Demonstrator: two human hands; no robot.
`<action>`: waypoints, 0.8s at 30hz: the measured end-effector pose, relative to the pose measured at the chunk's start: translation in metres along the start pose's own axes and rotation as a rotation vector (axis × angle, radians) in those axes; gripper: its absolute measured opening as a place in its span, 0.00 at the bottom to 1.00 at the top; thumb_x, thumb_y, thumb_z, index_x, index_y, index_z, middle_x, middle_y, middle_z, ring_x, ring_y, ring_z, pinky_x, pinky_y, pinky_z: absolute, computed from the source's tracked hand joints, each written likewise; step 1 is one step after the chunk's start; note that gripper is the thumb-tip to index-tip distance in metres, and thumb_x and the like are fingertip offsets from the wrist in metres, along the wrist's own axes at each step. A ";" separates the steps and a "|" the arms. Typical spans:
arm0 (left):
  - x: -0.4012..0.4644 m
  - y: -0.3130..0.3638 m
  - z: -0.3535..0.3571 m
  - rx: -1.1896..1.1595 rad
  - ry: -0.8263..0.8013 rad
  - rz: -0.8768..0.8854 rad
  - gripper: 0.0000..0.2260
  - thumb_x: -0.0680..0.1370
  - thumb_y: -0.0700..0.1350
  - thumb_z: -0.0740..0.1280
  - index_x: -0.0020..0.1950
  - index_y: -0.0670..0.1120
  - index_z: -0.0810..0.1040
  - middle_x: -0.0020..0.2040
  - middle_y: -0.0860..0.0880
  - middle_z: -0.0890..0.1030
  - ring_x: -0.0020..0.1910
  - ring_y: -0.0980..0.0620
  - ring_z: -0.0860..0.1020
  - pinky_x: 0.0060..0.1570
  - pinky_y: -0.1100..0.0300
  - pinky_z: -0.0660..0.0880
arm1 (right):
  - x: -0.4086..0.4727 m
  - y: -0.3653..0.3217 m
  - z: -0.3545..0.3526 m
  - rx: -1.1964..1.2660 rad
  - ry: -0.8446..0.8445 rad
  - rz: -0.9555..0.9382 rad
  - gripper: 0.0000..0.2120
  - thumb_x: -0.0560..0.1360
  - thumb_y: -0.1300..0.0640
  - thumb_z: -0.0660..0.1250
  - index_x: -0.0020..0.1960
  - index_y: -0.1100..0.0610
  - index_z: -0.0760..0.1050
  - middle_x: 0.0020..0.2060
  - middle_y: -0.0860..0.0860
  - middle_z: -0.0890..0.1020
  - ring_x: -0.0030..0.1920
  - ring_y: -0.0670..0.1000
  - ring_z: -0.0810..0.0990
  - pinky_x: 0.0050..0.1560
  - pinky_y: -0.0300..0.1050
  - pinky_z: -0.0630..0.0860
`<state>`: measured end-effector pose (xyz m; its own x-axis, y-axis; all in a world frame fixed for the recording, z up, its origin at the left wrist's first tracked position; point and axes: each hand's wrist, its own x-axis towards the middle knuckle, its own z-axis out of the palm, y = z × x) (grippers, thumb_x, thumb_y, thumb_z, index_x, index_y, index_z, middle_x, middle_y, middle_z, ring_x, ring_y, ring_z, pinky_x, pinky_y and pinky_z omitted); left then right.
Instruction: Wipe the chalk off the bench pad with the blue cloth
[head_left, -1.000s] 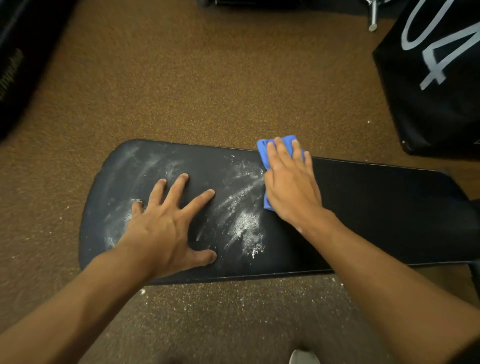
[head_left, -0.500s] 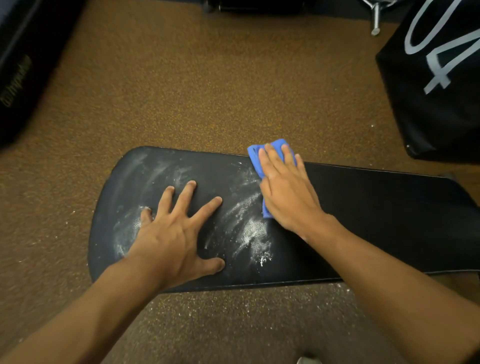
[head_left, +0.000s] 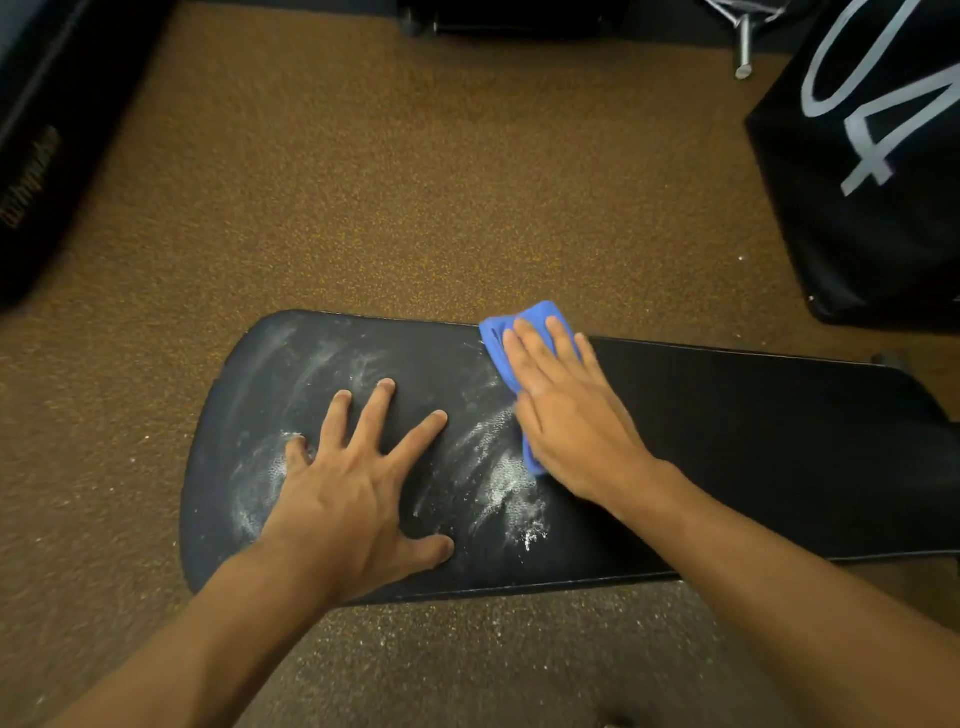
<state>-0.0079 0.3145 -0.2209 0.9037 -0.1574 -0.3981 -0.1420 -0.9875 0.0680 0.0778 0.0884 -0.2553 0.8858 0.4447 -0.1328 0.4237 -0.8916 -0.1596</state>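
A long black bench pad (head_left: 753, 447) lies across the view above a brown speckled floor. White chalk smears (head_left: 498, 483) cover its left half; the right half looks dark and clean. My right hand (head_left: 566, 410) presses flat on the blue cloth (head_left: 498, 338) at the pad's far edge, just right of the chalk. Most of the cloth is hidden under the palm. My left hand (head_left: 353, 483) rests flat on the chalky left part, fingers spread, holding nothing.
A black padded block with white numerals (head_left: 872, 156) stands at the right. Another dark padded object (head_left: 47, 145) lies along the left edge. A metal leg (head_left: 744, 47) shows at the top. Chalk specks dot the floor (head_left: 467, 634) in front of the pad.
My right hand and the cloth have slid a little to the left along the pad's far edge. My left hand has stayed planted on the pad.
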 end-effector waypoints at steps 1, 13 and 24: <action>-0.001 0.000 -0.001 0.003 -0.005 -0.001 0.51 0.62 0.80 0.59 0.76 0.67 0.35 0.81 0.48 0.35 0.80 0.37 0.41 0.72 0.34 0.60 | -0.016 0.004 -0.002 -0.015 -0.010 -0.047 0.31 0.80 0.52 0.44 0.82 0.57 0.51 0.81 0.52 0.53 0.81 0.56 0.46 0.80 0.58 0.47; 0.002 0.003 -0.001 0.031 -0.034 0.008 0.50 0.65 0.78 0.59 0.76 0.65 0.33 0.80 0.47 0.32 0.79 0.36 0.39 0.72 0.33 0.58 | 0.013 -0.006 0.000 -0.007 -0.008 0.021 0.31 0.79 0.53 0.44 0.81 0.58 0.53 0.81 0.53 0.55 0.81 0.58 0.48 0.79 0.59 0.48; 0.001 0.002 -0.002 -0.002 -0.071 0.025 0.49 0.67 0.76 0.61 0.77 0.64 0.33 0.79 0.47 0.31 0.78 0.34 0.36 0.71 0.30 0.56 | 0.037 -0.022 -0.001 0.019 0.024 0.239 0.31 0.78 0.52 0.47 0.81 0.59 0.54 0.81 0.54 0.57 0.80 0.60 0.49 0.79 0.61 0.48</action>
<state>-0.0069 0.3120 -0.2191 0.8692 -0.1820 -0.4598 -0.1632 -0.9833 0.0807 0.1016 0.1244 -0.2560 0.9649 0.2188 -0.1453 0.1980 -0.9694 -0.1448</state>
